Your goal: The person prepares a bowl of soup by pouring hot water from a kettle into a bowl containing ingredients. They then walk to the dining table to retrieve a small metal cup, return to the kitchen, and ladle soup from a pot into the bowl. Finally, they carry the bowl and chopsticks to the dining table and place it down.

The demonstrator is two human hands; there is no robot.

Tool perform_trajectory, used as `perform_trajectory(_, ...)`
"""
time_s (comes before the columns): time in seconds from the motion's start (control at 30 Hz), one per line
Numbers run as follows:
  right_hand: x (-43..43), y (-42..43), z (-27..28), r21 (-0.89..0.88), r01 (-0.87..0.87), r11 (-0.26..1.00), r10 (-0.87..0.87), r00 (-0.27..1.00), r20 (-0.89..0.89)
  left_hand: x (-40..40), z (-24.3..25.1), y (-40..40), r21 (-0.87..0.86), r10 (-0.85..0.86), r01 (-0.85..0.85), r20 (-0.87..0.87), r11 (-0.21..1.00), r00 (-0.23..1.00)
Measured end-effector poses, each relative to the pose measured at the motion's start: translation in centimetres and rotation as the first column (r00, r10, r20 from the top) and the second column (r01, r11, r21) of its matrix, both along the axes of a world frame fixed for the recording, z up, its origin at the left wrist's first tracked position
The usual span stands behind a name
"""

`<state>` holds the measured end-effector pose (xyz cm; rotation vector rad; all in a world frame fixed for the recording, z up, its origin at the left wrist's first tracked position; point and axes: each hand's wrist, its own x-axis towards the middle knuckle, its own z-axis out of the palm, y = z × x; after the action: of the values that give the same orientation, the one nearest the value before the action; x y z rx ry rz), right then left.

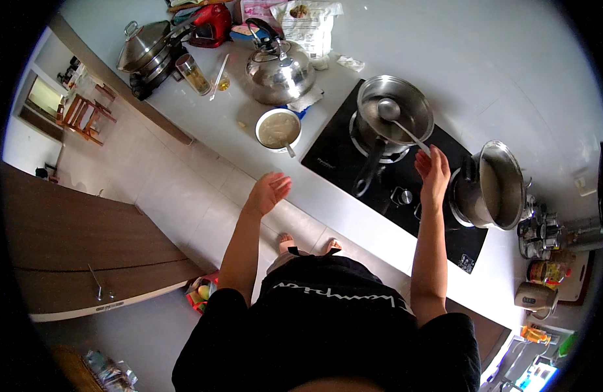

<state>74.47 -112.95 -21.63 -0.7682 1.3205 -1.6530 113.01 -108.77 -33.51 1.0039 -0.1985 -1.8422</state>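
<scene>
My right hand [433,171] grips the handle of a metal ladle [389,110], whose bowl is over the inside of a steel saucepan [395,88]. The saucepan stands on the left burner of a black gas hob [326,142], its black handle pointing towards me. My left hand [269,192] hovers by the counter's front edge, holding nothing, its fingers slightly bent and apart. Beyond it a white bowl [279,128] of pale, thick food stands on the counter, with a spoon [290,150] leaning over its near rim.
A large steel pot [499,186] sits on the right burner. Behind the bowl stands a steel kettle [280,73]. A glass tumbler [192,74], a lidded steel pan [144,46] and a white bag [306,29] line the counter's back left. Spice jars [541,232] crowd the right.
</scene>
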Motion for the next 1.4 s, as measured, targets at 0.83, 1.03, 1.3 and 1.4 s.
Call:
perform_trajectory(0.83, 29.6, 2.3, -0.5, 0.376, -0.503, 0.778, 0.599, 0.774, -0.206, 23.7, 3.5, -26.0, -0.056, 0.062, 0.062, 0.993, 0.997, -0.103)
perform_trajectory(1.03, 29.5, 2.3, -6.2, 0.583, -0.482, 0.654, 0.645, 0.758, -0.098, 24.6, 0.8, -30.9, 0.090, -0.088, 0.107, 0.996, 0.990, -0.016)
perform_trajectory(1.3, 28.0, 2.2, -8.5, 0.625, -0.458, 0.632, 0.536, 0.841, 0.074, 25.9, -1.8, -33.5, 0.040, -0.018, -0.015, 0.716, 0.999, 0.698)
perform_trajectory(1.4, 27.5, 2.0, -9.0, 0.593, -0.445, 0.671, 0.456, 0.878, 0.144, 25.8, -2.4, -32.1, -0.002, -0.025, 0.036, 0.683, 0.999, 0.730)
